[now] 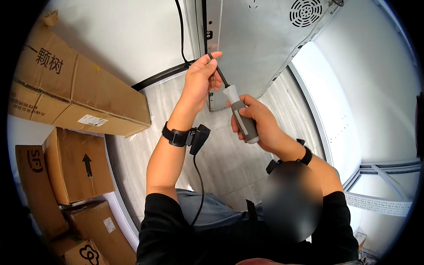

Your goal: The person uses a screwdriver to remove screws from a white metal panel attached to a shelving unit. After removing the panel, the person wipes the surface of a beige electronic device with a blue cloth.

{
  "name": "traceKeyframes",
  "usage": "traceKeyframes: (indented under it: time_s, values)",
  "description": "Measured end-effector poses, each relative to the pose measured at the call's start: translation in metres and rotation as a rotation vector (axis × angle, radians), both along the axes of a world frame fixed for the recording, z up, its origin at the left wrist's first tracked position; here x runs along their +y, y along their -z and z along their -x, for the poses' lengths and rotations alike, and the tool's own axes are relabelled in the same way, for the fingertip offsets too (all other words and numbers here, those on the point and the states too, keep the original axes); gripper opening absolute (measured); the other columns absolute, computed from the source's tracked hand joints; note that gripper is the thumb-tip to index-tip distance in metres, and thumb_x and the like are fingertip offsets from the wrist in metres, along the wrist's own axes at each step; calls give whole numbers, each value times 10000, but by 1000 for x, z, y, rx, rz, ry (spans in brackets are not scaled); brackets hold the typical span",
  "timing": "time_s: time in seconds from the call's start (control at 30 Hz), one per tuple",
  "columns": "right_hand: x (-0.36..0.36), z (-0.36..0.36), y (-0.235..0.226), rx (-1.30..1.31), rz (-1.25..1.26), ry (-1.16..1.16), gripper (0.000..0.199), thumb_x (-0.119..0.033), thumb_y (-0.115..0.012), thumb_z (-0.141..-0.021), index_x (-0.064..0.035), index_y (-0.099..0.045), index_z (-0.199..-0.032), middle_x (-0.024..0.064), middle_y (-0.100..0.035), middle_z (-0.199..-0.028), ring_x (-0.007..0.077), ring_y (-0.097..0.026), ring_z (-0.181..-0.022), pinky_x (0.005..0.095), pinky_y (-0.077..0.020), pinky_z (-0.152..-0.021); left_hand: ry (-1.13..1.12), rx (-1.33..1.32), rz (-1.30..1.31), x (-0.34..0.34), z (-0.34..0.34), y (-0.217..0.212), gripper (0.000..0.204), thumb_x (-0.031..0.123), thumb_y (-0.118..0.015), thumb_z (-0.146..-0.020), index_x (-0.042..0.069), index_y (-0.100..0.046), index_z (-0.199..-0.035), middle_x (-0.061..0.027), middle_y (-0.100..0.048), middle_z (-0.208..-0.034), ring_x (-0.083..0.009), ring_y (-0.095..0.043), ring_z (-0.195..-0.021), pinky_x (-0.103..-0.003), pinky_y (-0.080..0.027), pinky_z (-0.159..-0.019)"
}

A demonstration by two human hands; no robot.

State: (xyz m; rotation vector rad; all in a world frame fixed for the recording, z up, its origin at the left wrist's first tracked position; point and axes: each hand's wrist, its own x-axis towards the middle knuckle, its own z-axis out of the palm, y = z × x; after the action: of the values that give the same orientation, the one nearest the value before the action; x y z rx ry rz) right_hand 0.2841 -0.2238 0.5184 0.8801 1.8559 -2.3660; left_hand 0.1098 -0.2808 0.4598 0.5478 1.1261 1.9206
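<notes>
My right hand is wrapped round the grey and white handle of a screwdriver. Its thin dark shaft slants up and left to my left hand. There the thumb and forefinger pinch close to the shaft's tip; whether a small screw sits between them is too small to tell. Both hands are just in front of the left edge of a grey metal panel, which has small holes and slots along that edge.
Tall cardboard boxes stand at the left, with more boxes nearer. A black cable hangs beside the white wall panel. White metal framing lies at the right. Pale wood-look flooring shows below my hands.
</notes>
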Motion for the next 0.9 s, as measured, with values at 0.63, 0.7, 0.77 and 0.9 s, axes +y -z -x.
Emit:
traceKeyframes:
  time_s: [0.63,0.7,0.77,0.9]
  values:
    - [-5,6,-11,75,252,65,359,-254,-358,-870,-25,-471,-1123,92,-568,-677,162,-500,-507,282,-399,-477,-92,-14,-33,6,-2,-11,304,213,-487,-972,19,-556,-1196,44,-512,-594,-54,-460,-497,-192,-358,-477]
    - [-4,5,-9,106,305,56,364,-261,-355,-866,-29,-472,-1121,90,-566,-678,166,-496,-511,288,-400,-482,-96,-9,-33,6,-3,-11,298,223,-498,-970,21,-565,-1179,45,-513,-593,-52,-458,-498,-191,-357,-477]
    - [0,4,-3,163,389,41,370,-269,-354,-861,-33,-474,-1120,88,-564,-681,169,-493,-518,295,-400,-486,-98,8,-8,6,-2,-11,297,230,-504,-968,22,-569,-1169,46,-514,-593,-52,-455,-498,-192,-356,-475]
    - [-6,5,1,183,461,81,375,-273,-362,-856,-33,-475,-1120,86,-562,-692,173,-499,-543,296,-402,-499,-80,41,39,5,0,-15,295,240,-518,-961,25,-576,-1154,46,-514,-595,-53,-456,-498,-193,-360,-477]
